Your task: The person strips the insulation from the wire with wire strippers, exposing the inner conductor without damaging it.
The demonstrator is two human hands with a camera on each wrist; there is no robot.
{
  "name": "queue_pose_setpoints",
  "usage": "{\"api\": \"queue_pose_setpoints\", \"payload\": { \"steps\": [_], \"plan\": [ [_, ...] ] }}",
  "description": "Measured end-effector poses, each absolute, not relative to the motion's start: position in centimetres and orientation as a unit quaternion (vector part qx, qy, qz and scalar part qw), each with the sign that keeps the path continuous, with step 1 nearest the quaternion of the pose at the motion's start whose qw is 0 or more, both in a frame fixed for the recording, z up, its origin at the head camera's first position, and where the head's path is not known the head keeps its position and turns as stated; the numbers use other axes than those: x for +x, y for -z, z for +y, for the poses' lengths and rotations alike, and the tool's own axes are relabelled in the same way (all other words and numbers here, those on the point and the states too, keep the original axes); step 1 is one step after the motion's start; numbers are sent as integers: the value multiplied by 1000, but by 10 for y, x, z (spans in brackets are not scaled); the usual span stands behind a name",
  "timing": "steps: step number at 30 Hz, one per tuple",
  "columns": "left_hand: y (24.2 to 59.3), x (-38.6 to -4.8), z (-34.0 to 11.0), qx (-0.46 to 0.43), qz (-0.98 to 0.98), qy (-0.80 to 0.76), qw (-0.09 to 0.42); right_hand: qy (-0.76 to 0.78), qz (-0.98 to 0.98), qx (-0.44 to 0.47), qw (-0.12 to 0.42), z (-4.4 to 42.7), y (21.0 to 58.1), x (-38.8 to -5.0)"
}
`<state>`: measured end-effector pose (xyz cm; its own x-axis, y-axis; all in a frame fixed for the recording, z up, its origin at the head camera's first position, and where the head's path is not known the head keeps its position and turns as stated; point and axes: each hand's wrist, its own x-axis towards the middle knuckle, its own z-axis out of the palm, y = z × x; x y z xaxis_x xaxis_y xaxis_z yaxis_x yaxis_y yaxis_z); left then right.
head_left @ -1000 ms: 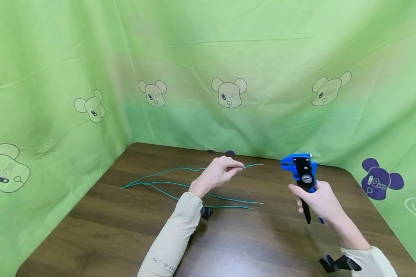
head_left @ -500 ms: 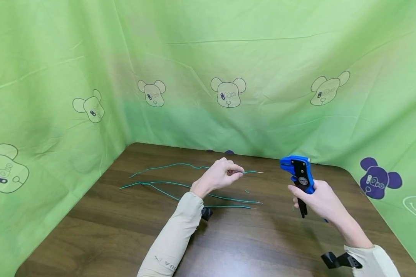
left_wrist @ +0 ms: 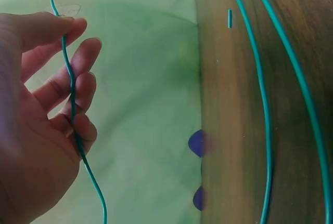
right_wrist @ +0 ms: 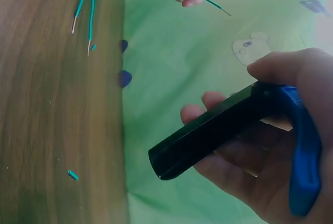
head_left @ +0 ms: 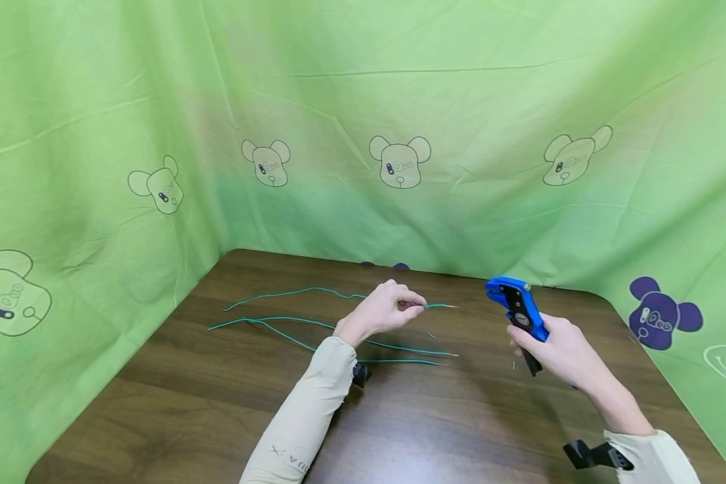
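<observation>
My left hand [head_left: 382, 310] pinches a thin green wire [left_wrist: 71, 78] between thumb and index finger. Its bare tip points right, and the other fingers curl loosely beside it in the left wrist view. Off to the right, my right hand [head_left: 561, 346] grips a blue and black wire stripper [head_left: 518, 310] by its handles, head up and tilted left. The right wrist view shows its black handle [right_wrist: 203, 135] and blue handle [right_wrist: 306, 169] spread apart. A gap separates the tool from the held wire's tip. Two more green wires [head_left: 408, 350] with bared right ends lie on the table.
Small cut bits of green insulation lie on the brown wooden table [head_left: 157, 403]: one scrap [head_left: 431, 335] beyond the wire ends, another scrap [right_wrist: 73, 175] near the right hand. A green printed curtain [head_left: 351, 222] hangs along the back and sides.
The held wire's left end has come away from the other wires, and its bare tip has dropped slightly. The wire stripper has tilted left and lowered a little in my right hand.
</observation>
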<state>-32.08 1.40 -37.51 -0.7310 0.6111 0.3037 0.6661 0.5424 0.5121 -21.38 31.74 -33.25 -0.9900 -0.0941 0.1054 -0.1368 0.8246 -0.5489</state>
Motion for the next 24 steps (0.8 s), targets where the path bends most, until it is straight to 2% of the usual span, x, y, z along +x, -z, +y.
{"api": "queue_pose_setpoints", "payload": {
  "steps": [13,24],
  "plan": [
    [386,-326,15,-363,-883,297,-18,-220,-969,70,91,323,341,-217],
    [393,-327,16,-346,-890,291,-63,-198,-970,91,111,335,350,-227]
  ]
}}
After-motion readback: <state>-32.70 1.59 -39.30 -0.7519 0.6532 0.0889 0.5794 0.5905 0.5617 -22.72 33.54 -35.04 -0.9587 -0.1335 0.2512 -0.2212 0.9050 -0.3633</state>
